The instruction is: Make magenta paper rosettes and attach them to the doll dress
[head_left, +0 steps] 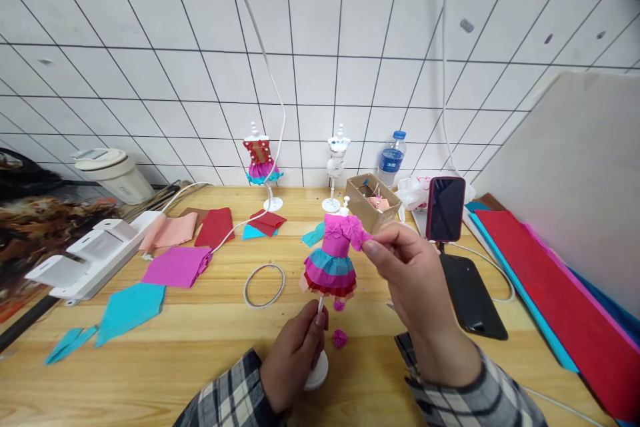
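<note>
A miniature dress form (338, 247) wears a pink bodice with gathered flowers and a tiered skirt in blue, magenta and red. My left hand (296, 355) is closed around its white stand rod, just above the round white base (317, 373). With thumb and fingertips, my right hand (413, 270) pinches the pink crepe paper sleeve (359, 237) at the form's right side. A blue paper piece (313, 235) sticks out on the opposite side. On the table below the skirt lies a small magenta paper flower (339, 338).
Behind stand a dressed form (260, 160), a bare white form (337, 160), a cardboard box (367, 207) and a water bottle (391, 160). Colored paper pieces (177, 265) and a ring (265, 285) lie left. Phones (473, 293) and long paper sheets (555, 287) lie right.
</note>
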Motion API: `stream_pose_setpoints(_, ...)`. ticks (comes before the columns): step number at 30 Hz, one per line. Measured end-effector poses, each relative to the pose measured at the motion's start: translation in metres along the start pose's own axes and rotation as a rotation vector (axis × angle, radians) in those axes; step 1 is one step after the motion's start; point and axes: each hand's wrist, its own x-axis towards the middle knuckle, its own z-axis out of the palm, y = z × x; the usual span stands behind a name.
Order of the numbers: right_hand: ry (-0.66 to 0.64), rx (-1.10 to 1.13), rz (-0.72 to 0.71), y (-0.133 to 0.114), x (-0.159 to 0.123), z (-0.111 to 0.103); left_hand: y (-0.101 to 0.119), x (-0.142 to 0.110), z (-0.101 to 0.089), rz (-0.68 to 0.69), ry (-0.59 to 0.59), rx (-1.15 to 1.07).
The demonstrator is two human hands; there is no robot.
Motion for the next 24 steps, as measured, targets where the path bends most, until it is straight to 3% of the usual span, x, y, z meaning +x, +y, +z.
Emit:
stream_pose_setpoints(2,-0.08,0.345,0.369,-0.011,0.001,-0.002,-0.001,0.001,0.0,-0.008,0.024,-0.009)
stream_pose_setpoints(5,-0.072,0.597,0.565,-0.02,0.003,-0.006,0.0,0.002,-0.001,-0.007,0.036,-0.003)
stream_pose_setpoints(13,-0.05,0.543,0.553,-0.019,0.003,-0.005,-0.001,0.002,-0.001,-0.002,0.015,0.029)
stream_pose_setpoints(18,-0.062,0.414,0.496,-0.009,-0.001,0.009,0.0,-0.001,-0.001,0.028,0.06,0.101)
stream_pose_setpoints(24,0.032,0.379,0.496,0.001,-0.007,0.027,-0.002,-0.002,-0.003,0.046,0.084,0.137)
